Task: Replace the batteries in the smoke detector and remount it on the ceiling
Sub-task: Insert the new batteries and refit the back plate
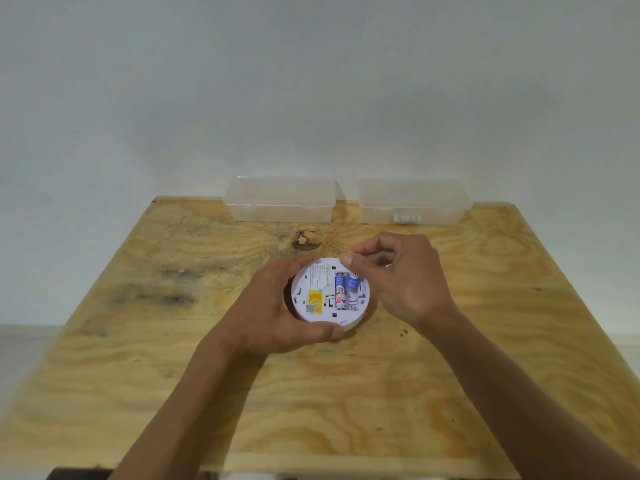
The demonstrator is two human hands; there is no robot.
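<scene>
A round white smoke detector [320,289] lies back side up on the wooden table [173,358], with a yellow label on it. My left hand [273,313] grips it around its left and near rim. Its battery bay is uncovered. One battery [341,293] lies flat in the left slot. A second battery [353,283] with a blue band sits tilted in the right slot, its far end pinched between the thumb and fingertips of my right hand [401,275].
Two clear plastic lidded boxes stand at the table's far edge against the white wall: a left box [280,199] and a right box [414,202] with something small and white inside. A dark knot [304,240] marks the wood beyond the detector.
</scene>
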